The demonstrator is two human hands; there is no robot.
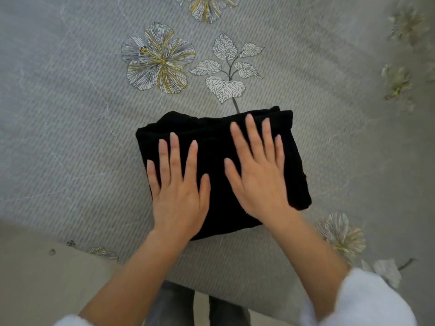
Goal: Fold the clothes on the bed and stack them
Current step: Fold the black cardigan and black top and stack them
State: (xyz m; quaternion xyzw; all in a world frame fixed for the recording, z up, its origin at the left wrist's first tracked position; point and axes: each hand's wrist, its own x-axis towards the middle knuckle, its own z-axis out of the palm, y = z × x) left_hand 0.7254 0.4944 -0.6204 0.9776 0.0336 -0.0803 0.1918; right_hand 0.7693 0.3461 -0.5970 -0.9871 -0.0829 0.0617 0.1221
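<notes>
One head-worn view — looking steeply down, close above the bed (70, 114).

Looks like a bedroom in a home. Shown by a bed (306, 55) covered with a grey quilted spread (70, 102), printed with yellow-veined flowers (158, 58) and outlined leaves (224, 87); by a folded black garment (216, 137) lying on that spread; by pale floor (35, 278) just beside the bed's near edge.
</notes>
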